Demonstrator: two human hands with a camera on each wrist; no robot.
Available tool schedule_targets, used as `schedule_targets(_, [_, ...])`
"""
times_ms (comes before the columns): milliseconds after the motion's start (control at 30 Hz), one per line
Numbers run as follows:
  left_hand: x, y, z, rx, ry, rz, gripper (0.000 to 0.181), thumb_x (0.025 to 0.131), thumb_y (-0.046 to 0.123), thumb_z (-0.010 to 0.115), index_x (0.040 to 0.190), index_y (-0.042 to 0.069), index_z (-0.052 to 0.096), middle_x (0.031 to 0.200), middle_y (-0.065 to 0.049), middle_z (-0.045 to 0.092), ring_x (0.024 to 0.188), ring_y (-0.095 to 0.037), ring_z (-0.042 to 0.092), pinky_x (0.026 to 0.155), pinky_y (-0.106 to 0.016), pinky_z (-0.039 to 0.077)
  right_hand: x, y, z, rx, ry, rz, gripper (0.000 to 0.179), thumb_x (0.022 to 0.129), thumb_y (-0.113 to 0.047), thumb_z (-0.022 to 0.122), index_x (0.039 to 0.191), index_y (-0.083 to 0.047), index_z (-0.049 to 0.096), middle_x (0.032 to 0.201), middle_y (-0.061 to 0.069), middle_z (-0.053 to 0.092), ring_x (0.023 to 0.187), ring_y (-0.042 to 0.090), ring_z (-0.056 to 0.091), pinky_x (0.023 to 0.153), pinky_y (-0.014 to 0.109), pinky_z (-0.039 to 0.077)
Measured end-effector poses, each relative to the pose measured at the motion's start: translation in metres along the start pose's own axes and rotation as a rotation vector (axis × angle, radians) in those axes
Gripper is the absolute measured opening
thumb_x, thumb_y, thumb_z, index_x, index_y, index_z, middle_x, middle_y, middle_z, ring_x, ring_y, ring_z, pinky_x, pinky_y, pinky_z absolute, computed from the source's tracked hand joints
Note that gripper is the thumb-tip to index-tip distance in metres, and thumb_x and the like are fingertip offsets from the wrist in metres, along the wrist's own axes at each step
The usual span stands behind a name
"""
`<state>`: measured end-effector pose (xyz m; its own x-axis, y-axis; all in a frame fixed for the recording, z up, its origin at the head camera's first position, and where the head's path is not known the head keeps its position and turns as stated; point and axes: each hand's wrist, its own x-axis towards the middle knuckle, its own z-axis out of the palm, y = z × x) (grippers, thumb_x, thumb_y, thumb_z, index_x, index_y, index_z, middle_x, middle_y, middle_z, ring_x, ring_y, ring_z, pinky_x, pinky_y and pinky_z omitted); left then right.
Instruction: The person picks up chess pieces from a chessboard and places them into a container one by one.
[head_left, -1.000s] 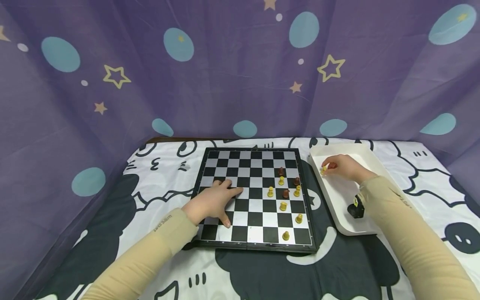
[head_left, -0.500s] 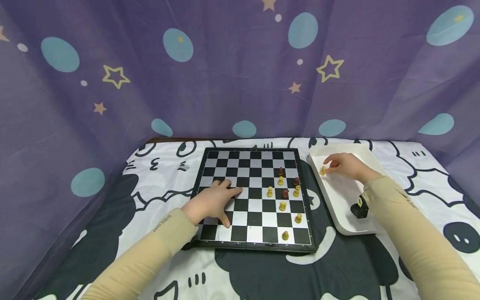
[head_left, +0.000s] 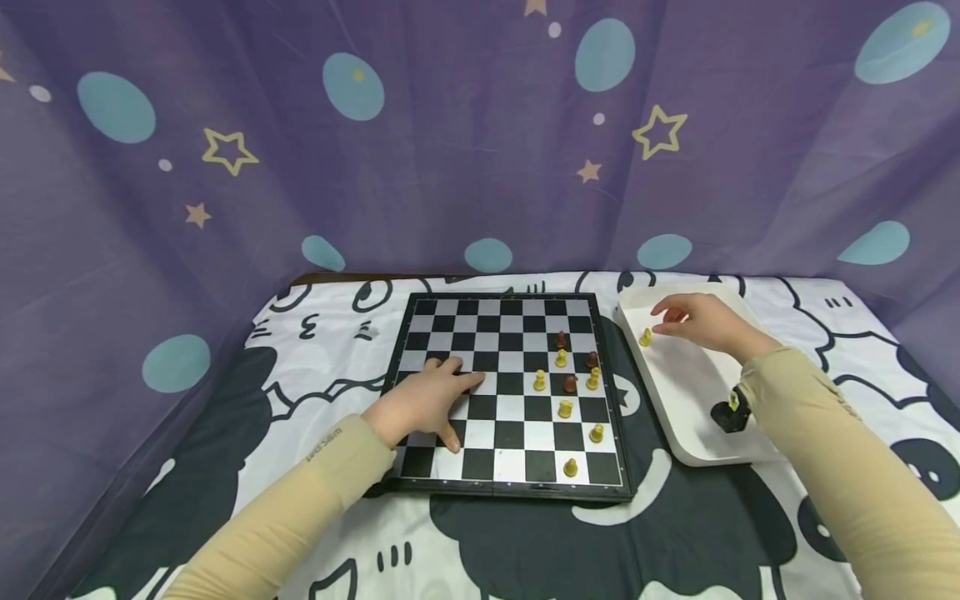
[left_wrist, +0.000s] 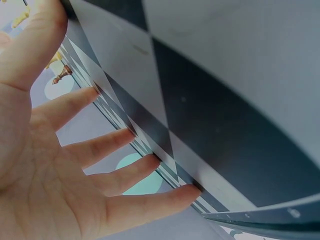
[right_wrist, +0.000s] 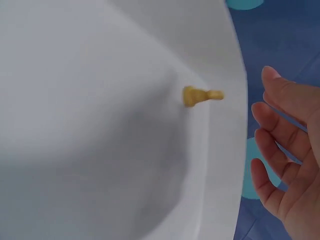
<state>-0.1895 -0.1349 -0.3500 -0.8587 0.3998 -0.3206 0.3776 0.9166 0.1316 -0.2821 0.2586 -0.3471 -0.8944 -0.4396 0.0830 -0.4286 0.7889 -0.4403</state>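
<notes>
With its fingers spread, my left hand (head_left: 431, 400) rests on the left part of the black-and-white chessboard (head_left: 510, 437); the left wrist view shows the fingertips (left_wrist: 187, 192) touching the squares. My right hand (head_left: 708, 323) is held over the white tray (head_left: 701, 454), fingers loosely bent and nothing between them. Just left of its fingertips, a yellow chess piece (head_left: 646, 337) stands upright by the tray's wall, apart from the hand in the right wrist view (right_wrist: 200, 95). Several yellow chess pieces (head_left: 565, 409) and three reddish-brown chess pieces (head_left: 570, 383) stand on the board's right half.
A black wrist camera (head_left: 731, 412) hangs under the right sleeve, over the tray. The patterned cloth (head_left: 555, 550) covers the table beneath board and tray. Behind it hangs a purple curtain (head_left: 450, 192).
My right hand has let go of the yellow chess piece in the tray and drawn up and to the right, its fingers parting. The left hand stays on the board.
</notes>
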Motion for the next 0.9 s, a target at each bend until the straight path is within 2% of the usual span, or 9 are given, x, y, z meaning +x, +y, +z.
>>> schedule_targets(167, [0.000,0.000,-0.001,-0.001,0.005,0.004,0.105,0.054,0.034,0.091,0.145,0.021,0.040,0.146,-0.014,0.036,0.124,-0.036,0.037,0.093,-0.048,0.047,0.000,-0.009,-0.002,0.035,0.014,-0.005,0.024,0.086,-0.012,0.068,0.106,0.001,0.067,0.085,0.009,0.068,0.083,0.025,0.061,0.072,0.035,0.048])
schedule_targets(467, [0.000,0.001,-0.002,-0.008,-0.001,0.008,0.106,0.053,0.034,0.091,0.145,0.021,0.041,0.145,-0.015,0.036,0.124,-0.037,0.038,0.093,-0.049,0.047,0.002,-0.025,0.006,0.073,0.009,-0.034,0.022,0.086,-0.014,0.069,0.104,-0.001,0.068,0.081,0.005,0.068,0.078,0.017,0.061,0.074,0.035,0.050])
schedule_targets(900, [-0.001,0.001,-0.003,-0.011,-0.006,0.007,0.104,0.055,0.033,0.091,0.145,0.021,0.040,0.144,-0.015,0.037,0.124,-0.037,0.038,0.095,-0.048,0.046,0.011,-0.053,0.025,0.104,-0.047,-0.061,0.028,0.085,-0.016,0.071,0.108,-0.001,0.068,0.089,0.006,0.067,0.083,0.019,0.059,0.079,0.041,0.048])
